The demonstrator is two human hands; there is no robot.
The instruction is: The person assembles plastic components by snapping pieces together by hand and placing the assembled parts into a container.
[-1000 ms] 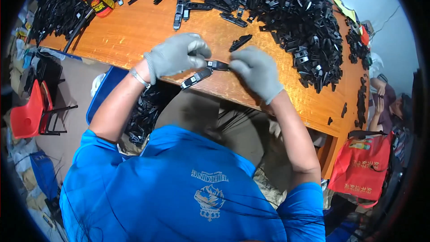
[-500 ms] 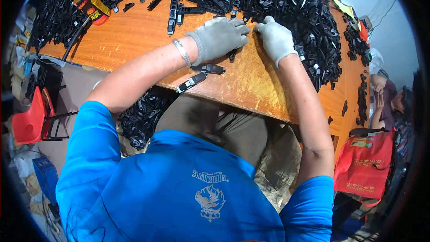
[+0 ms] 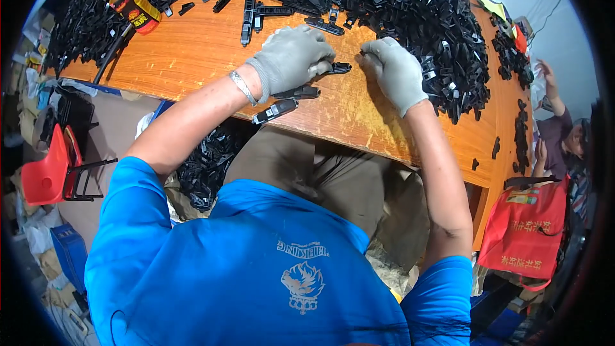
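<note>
Wooden tabletop (image 3: pixel 198 64), slim part (image 3: pixel 341 68) by left hand (image 3: pixel 290 57), right hand (image 3: pixel 396 74), grips curled, holds unclear

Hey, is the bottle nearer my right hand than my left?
No, the bottle is at the picture's upper left, nearer the left hand.

From here I see a wooden worktop (image 3: pixel 192 45), its surface scuffed toward the near edge. Black plastic parts (image 3: pixel 442 38) lie heaped across its far side, a yellow-capped bottle (image 3: pixel 136 5) beside them, loose pieces (image 3: pixel 275 111) nearer me.
</note>
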